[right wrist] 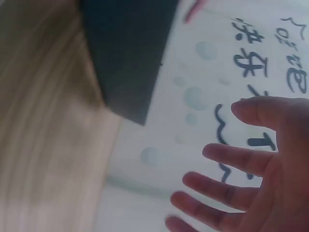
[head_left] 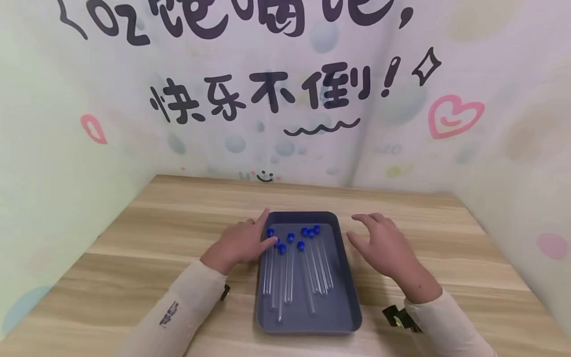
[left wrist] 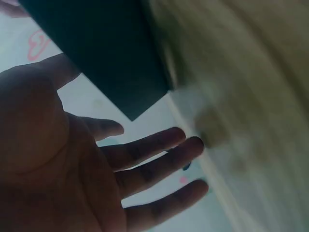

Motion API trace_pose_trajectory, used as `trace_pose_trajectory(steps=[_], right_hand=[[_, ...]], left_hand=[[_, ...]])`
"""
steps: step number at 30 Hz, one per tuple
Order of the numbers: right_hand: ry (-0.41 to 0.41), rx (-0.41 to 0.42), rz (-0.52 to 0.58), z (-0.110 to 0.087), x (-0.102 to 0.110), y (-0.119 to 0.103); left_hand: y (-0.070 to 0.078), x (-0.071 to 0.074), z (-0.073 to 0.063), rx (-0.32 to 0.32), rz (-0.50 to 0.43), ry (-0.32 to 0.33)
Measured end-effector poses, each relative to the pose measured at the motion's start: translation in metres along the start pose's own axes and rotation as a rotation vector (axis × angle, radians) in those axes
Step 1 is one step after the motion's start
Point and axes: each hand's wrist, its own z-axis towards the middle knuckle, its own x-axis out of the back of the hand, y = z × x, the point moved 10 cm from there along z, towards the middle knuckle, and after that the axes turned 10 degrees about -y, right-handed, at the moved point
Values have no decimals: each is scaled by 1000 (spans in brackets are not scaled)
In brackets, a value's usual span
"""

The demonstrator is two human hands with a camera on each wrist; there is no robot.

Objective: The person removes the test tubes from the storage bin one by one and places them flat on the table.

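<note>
Up goes the backdrop (head_left: 250,158), filling the far side with big dark lettering (head_left: 267,91) and, over on the right, a pink heart (head_left: 455,117). Below it spreads the tabletop (head_left: 178,218), pale wood with a streaky grain. Two light sleeves (head_left: 192,297) come in from the near edge, one on each side. And there between them, flat on the wood, sits the tray (head_left: 336,317), dark grey with rounded corners.

Now the hands! The left hand (head_left: 243,243) is at the tray's left side, thumb reaching over the rim towards the things inside; whether it touches the rim, one can't tell. Its grip is spread, clasping nothing. The right hand (head_left: 383,248) hangs just beyond the opposite rim, a gap of wood showing between; that grip is spread as well, thumb apart from the fingers, holding nothing.

Inside lie the clear tubes (head_left: 288,282), slim, side by side in two loose clusters, rounded ends pointing to the near side. Smallest of all, the blue caps (head_left: 291,238), bunched towards the far end, some just beside the left thumb.
</note>
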Motion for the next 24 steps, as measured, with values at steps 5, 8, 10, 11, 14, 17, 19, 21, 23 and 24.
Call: trace_pose_trajectory(steps=[5,8,10,11,14,17,19,21,23,24], right_hand=[[-67,16,115,-1,1,-12],[-109,24,157,0,-1,-21],[-133,36,173,3,-2,-28],[-141,46,183,5,-3,-32],[-163,66,215,13,-7,-41],[-170,78,237,19,-11,-47],[-174,81,247,23,-15,-49],[-186,86,258,25,-18,-51],[-198,90,270,27,-23,-53],[-205,90,274,29,-25,-53]], left_hand=[[-5,-12,5,-34,-121,-75],[-4,-16,8,-69,-172,-104],[-4,-17,9,-95,-217,-122],[-4,-18,10,-108,-242,-131],[-6,-21,12,-154,-336,-167],[-6,-24,13,-211,-418,-199],[-4,-25,13,-246,-451,-211],[-2,-24,15,-264,-462,-217],[-1,-24,16,-269,-465,-225],[-1,-23,16,-266,-460,-228]])
